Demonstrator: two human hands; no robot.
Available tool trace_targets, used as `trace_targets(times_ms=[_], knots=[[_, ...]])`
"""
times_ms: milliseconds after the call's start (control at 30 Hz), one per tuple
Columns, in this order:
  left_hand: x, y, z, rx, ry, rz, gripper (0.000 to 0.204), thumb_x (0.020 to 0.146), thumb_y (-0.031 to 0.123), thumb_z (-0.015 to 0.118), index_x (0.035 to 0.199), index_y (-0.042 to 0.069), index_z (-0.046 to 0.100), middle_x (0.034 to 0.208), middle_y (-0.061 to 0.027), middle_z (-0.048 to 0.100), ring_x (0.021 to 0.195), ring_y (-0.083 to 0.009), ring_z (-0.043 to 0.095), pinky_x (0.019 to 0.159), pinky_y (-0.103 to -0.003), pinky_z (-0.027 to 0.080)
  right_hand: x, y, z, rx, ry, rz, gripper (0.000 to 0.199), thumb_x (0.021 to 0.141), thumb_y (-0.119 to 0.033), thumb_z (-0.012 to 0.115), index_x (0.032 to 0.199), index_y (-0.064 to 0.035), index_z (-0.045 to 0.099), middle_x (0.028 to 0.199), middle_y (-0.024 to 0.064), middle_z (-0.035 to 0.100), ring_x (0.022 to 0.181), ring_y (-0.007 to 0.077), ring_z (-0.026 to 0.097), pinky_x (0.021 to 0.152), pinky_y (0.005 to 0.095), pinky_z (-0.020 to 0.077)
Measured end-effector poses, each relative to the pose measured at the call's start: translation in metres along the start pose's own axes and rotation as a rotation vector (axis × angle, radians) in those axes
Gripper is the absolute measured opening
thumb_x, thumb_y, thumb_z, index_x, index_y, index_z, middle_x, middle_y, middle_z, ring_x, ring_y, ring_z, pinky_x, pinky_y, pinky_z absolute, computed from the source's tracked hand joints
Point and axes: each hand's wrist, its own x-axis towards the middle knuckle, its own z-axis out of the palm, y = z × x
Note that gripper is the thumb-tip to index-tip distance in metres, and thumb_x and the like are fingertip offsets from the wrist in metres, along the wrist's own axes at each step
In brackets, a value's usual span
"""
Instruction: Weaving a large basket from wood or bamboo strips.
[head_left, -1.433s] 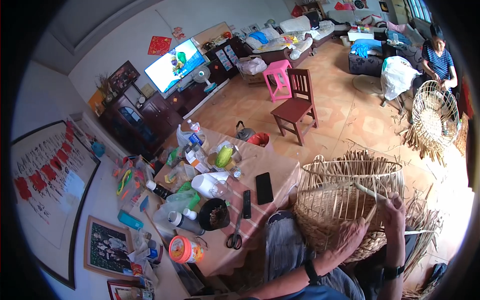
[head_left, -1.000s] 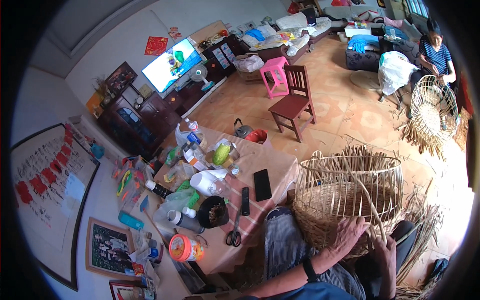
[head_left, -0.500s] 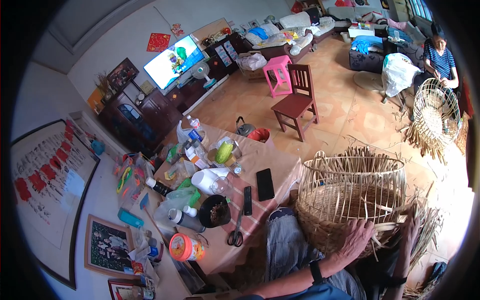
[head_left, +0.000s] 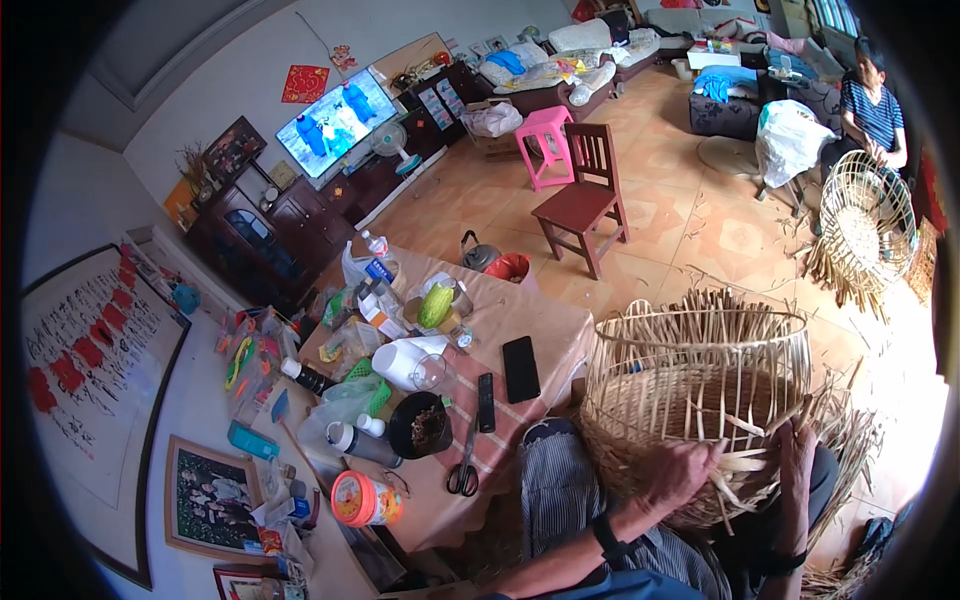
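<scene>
The half-woven basket (head_left: 700, 400) rests on the person's lap, just off the desk's (head_left: 545, 330) near right corner, its loose upright strips fanning above the rim. The left hand (head_left: 680, 470) presses against the lower woven wall with fingers curled around a pale strip. The right hand (head_left: 797, 445) clasps a bundle of strip ends (head_left: 745, 462) at the basket's right side.

On the desk near that corner lie a black phone (head_left: 520, 368), a remote control (head_left: 486, 402) and scissors (head_left: 465, 470). A black bowl (head_left: 420, 423) and a white jug (head_left: 405, 360) stand toward the desk's middle; an orange-lidded tub (head_left: 365, 498) sits at the near left edge. Bottles and bags crowd the far left side and cannot be told apart.

Beyond the desk stand a wooden chair (head_left: 585, 195) and a pink stool (head_left: 545, 140). At the far right, another person (head_left: 875, 110) works on a second basket (head_left: 865, 230); that person's hands are hard to make out. The basket's underside is hidden by the forearms.
</scene>
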Motion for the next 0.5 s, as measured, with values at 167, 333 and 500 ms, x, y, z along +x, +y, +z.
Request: trace_targets(times_ms=[167,333,500], knots=[[0.0,-0.044,-0.04,-0.076,-0.009,-0.1,0.054,0.107,0.042,0.051,0.072,0.007,0.071,0.063,-0.0122,0.066,0.058,-0.0318,0.067,0.056,-0.044,0.051,-0.014,-0.044,0.035,0.084,-0.062,0.114,0.028,0.107,-0.023,0.055,0.089,-0.005,0.066,0.069,-0.0043,0.058,0.065,0.0051,0.052,0.057,0.0246,0.0397],[0.003,-0.058,-0.048,0.005,-0.012,-0.089,0.04,0.107,0.037,0.053,0.086,0.007,0.069,0.079,-0.0126,0.07,0.075,-0.0326,0.07,0.068,-0.044,0.053,-0.019,-0.057,0.041,0.257,-0.001,0.026,0.02,0.106,-0.019,0.058,0.105,-0.0021,0.069,0.084,-0.0012,0.068,0.075,0.0059,0.059,0.063,0.0246,0.0469],[-0.007,-0.054,-0.046,-0.069,-0.047,-0.157,0.029,0.108,0.027,0.053,0.107,0.003,0.068,0.094,-0.0139,0.073,0.09,-0.0322,0.07,0.079,-0.04,0.054,-0.046,-0.039,0.023,0.566,0.004,0.164,0.02,0.109,-0.019,0.054,0.12,-0.0041,0.062,0.087,-0.0011,0.064,0.068,0.0036,0.057,0.053,0.0194,0.0424]])
